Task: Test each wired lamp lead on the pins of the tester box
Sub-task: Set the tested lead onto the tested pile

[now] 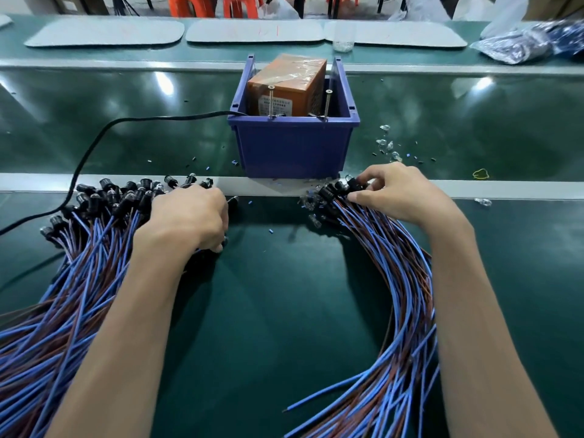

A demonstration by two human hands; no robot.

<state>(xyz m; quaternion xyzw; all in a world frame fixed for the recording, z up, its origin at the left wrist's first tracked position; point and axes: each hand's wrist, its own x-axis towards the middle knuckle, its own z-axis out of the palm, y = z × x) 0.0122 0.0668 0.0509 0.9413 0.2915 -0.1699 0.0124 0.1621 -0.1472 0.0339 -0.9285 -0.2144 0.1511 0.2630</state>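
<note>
Both hands are down on lead bundles: left hand (189, 216) curled over the left bundle (79, 263), right hand (398, 197) pinching a black lamp holder (355, 184) atop the right bundle (401, 279). Tester box (286, 85) is seated in a blue bin (292, 150) straight ahead between both hands, two upright pins (271, 101) at its near face; right hand judged slightly nearer. Label print is unreadable.

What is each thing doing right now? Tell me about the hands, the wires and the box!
left hand: curled, resting on the left wire pile
right hand: fingers pinching black lamp holders
left wire pile: spread out on the bench
right wire bundle: curved on the bench
tester box: upright inside the blue bin
blue bin: open-topped
two pins: standing up, untouched
black cable: running into the bin
</note>
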